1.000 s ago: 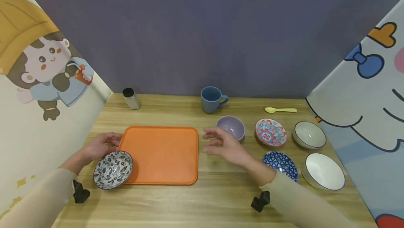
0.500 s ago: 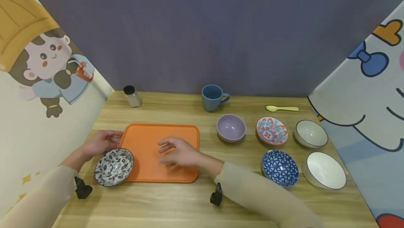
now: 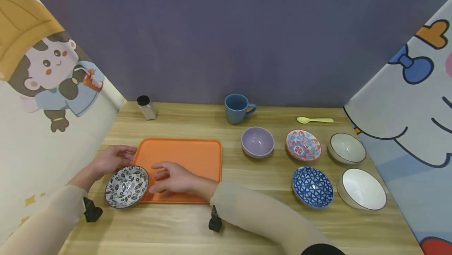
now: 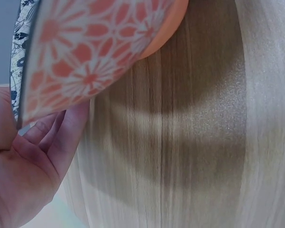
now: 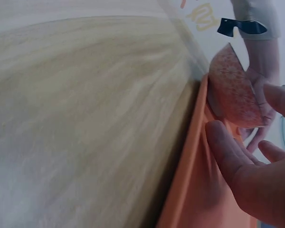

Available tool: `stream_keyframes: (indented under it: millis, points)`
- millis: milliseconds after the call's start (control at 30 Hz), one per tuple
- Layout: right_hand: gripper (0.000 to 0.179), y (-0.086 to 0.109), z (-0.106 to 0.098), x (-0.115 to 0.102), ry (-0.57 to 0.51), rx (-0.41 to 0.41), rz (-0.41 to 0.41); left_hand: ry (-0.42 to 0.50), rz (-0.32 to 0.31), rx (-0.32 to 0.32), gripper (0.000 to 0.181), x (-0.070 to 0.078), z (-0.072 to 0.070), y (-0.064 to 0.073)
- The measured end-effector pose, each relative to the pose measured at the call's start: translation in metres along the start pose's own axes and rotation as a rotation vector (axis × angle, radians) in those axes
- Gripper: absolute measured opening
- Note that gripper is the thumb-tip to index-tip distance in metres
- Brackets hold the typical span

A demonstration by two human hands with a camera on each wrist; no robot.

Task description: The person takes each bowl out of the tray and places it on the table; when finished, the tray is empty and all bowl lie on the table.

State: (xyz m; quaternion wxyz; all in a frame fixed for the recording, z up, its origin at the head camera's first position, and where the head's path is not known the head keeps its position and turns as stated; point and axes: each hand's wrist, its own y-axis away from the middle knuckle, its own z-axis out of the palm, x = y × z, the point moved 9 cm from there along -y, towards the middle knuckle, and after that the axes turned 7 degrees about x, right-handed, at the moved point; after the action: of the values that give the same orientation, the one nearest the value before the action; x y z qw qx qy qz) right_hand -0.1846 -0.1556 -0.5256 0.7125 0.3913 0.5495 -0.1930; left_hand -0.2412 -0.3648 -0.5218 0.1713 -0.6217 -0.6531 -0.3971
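A bowl (image 3: 127, 187) with black leaf print inside and a reddish flower pattern outside (image 4: 92, 59) is tilted over the left edge of the orange tray (image 3: 201, 157). My left hand (image 3: 112, 161) grips it at the far-left rim, thumb by the rim and fingers behind the outer wall. Over the tray, my right hand (image 3: 173, 178) reaches toward the bowl with thumb and fingers spread apart, holding nothing. The right wrist view has those fingers (image 5: 223, 147) just short of the bowl's patterned outside (image 5: 235, 88).
Behind the tray stand a black-capped jar (image 3: 146, 108) and a blue mug (image 3: 236, 110). To the right are a purple bowl (image 3: 257, 143), a red-blue patterned bowl (image 3: 303, 145), a blue patterned bowl (image 3: 312, 187), two whitish bowls (image 3: 347, 148) and a yellow spoon (image 3: 314, 120).
My right hand has moved left from beside the purple bowl, across the tray, to near the leaf-print bowl. My left hand and its bowl have stayed almost in place.
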Motion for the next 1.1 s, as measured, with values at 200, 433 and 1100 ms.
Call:
stream_keyframes:
  millis: [200, 433, 1100]
  points:
    - [0.075, -0.007, 0.010, 0.004, -0.029, 0.023, 0.015, -0.001, -0.029, -0.005, 0.053, -0.003, 0.000, 0.000]
    - [0.081, -0.012, 0.017, 0.008, -0.072, 0.037, 0.045, 0.025, -0.042, -0.016, 0.054, -0.009, 0.001, 0.000]
    - [0.083, -0.022, 0.030, 0.008, -0.145, -0.066, 0.048, 0.035, -0.069, -0.011, 0.052, -0.005, 0.001, -0.002]
